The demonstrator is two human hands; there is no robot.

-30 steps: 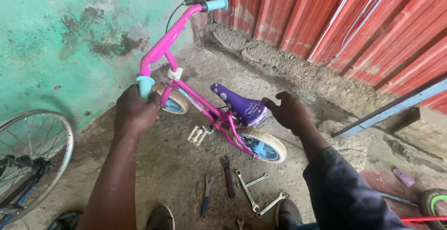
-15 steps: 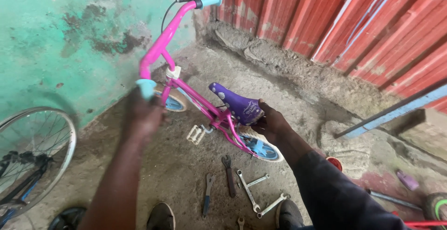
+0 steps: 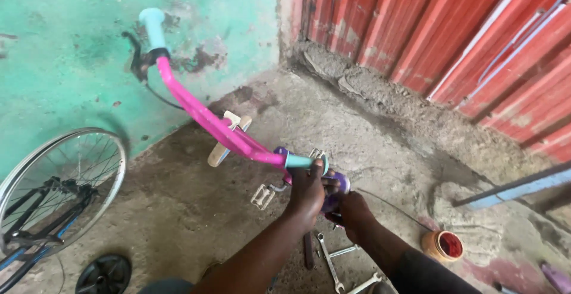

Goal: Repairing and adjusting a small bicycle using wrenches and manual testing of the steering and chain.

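A second ago we had the small pink children's bicycle frame (image 3: 226, 132) leaning toward the green wall, our left hand (image 3: 306, 190) on its near teal handlebar grip (image 3: 300, 161) and our right hand (image 3: 355, 214) open in the air above the purple saddle (image 3: 339, 182). Half a second ago the right hand had dropped onto the saddle. Now the bicycle has swung round: its far teal grip (image 3: 153, 27) points up against the wall, the near grip has come down close to us, and both hands sit together at the saddle, which they mostly hide. Our view has shifted too, bringing an orange tin (image 3: 442, 245) and a black disc (image 3: 104, 273) on the floor into sight.
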